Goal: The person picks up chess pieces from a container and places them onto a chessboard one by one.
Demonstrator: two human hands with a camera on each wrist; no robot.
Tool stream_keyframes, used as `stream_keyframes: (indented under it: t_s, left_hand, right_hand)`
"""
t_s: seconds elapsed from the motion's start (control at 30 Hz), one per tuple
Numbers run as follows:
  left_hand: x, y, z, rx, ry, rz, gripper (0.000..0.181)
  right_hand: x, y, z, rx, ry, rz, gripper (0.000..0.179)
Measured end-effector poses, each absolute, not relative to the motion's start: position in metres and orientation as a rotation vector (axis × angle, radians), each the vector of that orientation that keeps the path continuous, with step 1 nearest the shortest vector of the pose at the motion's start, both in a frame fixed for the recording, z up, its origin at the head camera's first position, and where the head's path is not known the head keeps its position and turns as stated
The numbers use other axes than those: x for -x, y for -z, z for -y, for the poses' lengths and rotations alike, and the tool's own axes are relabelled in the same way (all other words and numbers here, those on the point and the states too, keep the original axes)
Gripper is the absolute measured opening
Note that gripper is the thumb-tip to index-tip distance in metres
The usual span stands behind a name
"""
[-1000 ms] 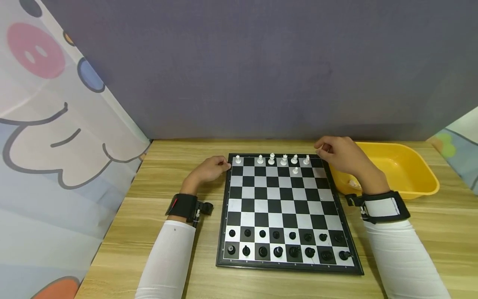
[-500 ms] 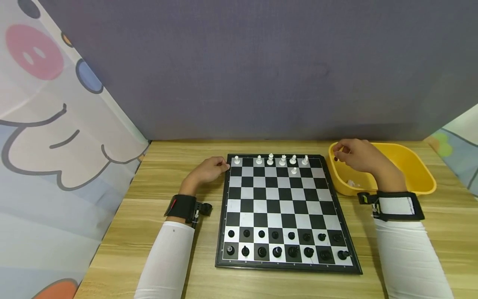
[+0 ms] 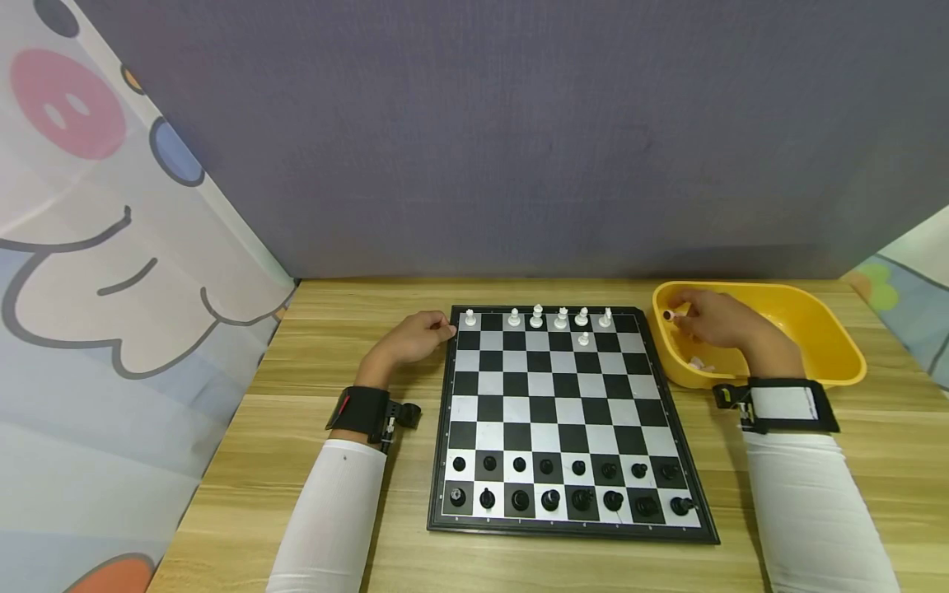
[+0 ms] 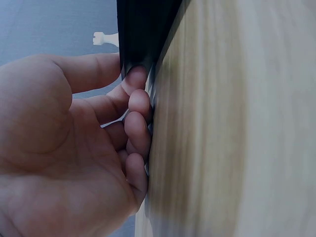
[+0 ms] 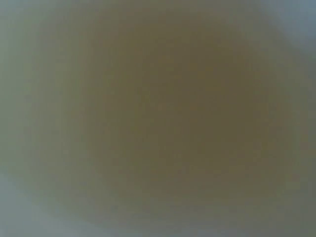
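Observation:
My left hand (image 3: 418, 336) pinches the left edge of the chessboard (image 3: 443, 428) near its far corner. In the left wrist view, the thumb lies over the dark board rim (image 4: 140, 29), with the fingertips (image 4: 139, 102) curled at its underside. Over the yellow basin (image 3: 823, 329), my right hand (image 3: 721, 319) pinches a small white chess piece (image 3: 670, 315) whose dark round base faces outward; its kind is too small to tell. White pieces stand along the far row, including a rook (image 4: 102, 38), and one white pawn (image 3: 583, 338) stands in front of them. The right wrist view is a blur.
Two rows of black chess pieces (image 3: 550, 499) stand on the near side of the board. Some small white pieces (image 3: 699, 363) lie in the basin's near-left part. Behind the wooden table (image 3: 356, 535) rises a grey panel (image 3: 460, 148).
From the board's far right corner, my right hand has moved right and over the basin. The piece in its fingers has turned, showing more white. The left hand stays at the board's edge.

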State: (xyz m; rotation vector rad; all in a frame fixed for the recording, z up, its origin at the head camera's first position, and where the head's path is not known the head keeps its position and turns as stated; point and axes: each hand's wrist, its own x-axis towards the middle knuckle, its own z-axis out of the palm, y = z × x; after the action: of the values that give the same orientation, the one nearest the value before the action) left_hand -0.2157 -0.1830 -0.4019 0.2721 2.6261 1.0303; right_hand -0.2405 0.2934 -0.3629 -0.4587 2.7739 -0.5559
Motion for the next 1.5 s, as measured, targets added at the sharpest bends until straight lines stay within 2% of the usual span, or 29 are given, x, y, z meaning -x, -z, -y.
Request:
stream_keyframes:
  t_s: [0.17, 0.43, 0.83, 1.13, 1.5]
  left_hand:
    - [0.217, 0.402, 0.182, -0.279, -1.018, -2.632, 0.026]
    - [0.217, 0.401, 0.182, -0.278, -1.016, -2.636, 0.026]
    - [0.216, 0.402, 0.182, -0.285, -1.01, -2.64, 0.027]
    - [0.215, 0.403, 0.182, -0.267, -1.018, -2.632, 0.027]
    - [0.216, 0.403, 0.183, -0.269, -1.034, -2.617, 0.028]
  right_hand:
    - [0.242, 0.368, -0.3, 0.457, 0.523, -2.793, 0.03]
    - [0.245, 0.375, -0.305, 0.426, 0.501, -2.819, 0.014]
    - [0.243, 0.379, -0.304, 0.392, 0.538, -2.784, 0.017]
    - [0.244, 0.373, -0.305, 0.416, 0.518, -2.844, 0.012]
    - [0.241, 0.359, -0.301, 0.374, 0.564, -2.942, 0.019]
